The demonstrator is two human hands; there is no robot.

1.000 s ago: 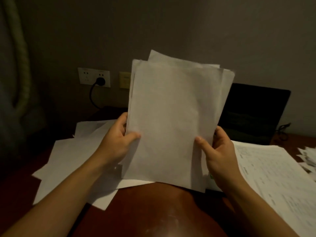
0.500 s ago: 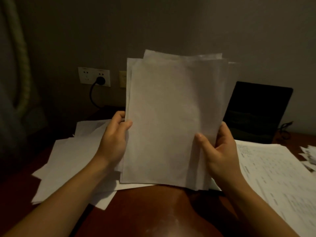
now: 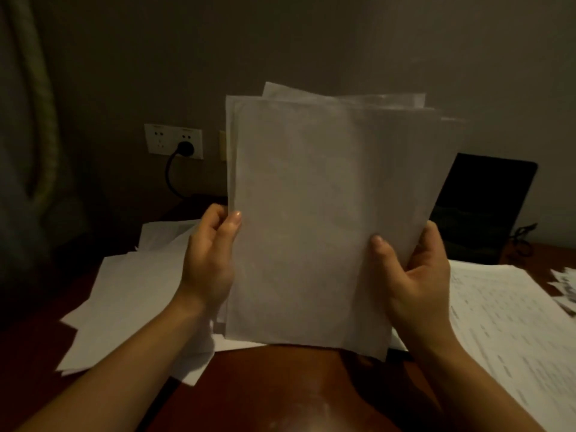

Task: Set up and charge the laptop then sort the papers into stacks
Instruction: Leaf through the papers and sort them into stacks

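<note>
Head view: left hand (image 3: 208, 266) and right hand (image 3: 416, 277) grip the upright paper sheaf (image 3: 327, 213) by its side edges.

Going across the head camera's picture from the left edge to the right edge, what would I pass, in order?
Wall socket → left hand → held stack of papers → right hand → laptop → paper scraps at the right edge.

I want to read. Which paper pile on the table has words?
The pile on the right: printed lines cover it, while the left pile looks blank.
</note>
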